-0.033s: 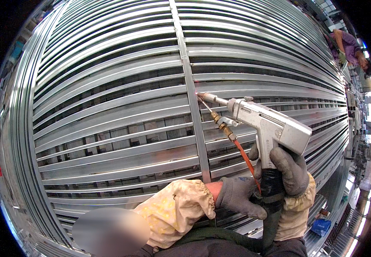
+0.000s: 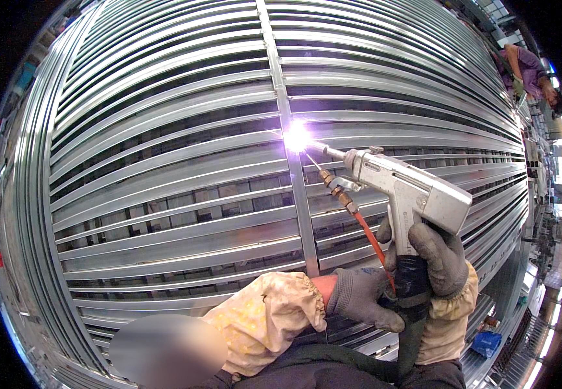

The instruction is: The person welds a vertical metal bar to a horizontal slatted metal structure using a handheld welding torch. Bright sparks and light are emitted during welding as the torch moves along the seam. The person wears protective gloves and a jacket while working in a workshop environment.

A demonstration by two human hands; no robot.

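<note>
A silver handheld welding gun [image 2: 417, 188] points up and to the left. At its nozzle a bright white-violet glare [image 2: 297, 137] covers the joint on the narrow metal crossbar [image 2: 299, 194]. My gloved right hand [image 2: 438, 259] is closed around the gun's grip. Below it, my gloved left hand [image 2: 366, 301] holds the black-wrapped cable [image 2: 412, 292] under the grip, its thumb showing and its other fingers partly hidden. A thin orange hose [image 2: 370, 236] runs from brass fittings [image 2: 340, 194] beside the nozzle down past my left hand.
Rows of shiny metal slats [image 2: 177, 162] spread out on both sides of the crossbar, with dark gaps between them. Long rails [image 2: 41, 194] border the left. At the far right a person in purple [image 2: 530, 68] bends over. A blue package [image 2: 486, 343] lies at lower right.
A bright white-violet glare has appeared at the nozzle tip, hiding the tip and the joint. Both hands and the welding gun hold the same position.
</note>
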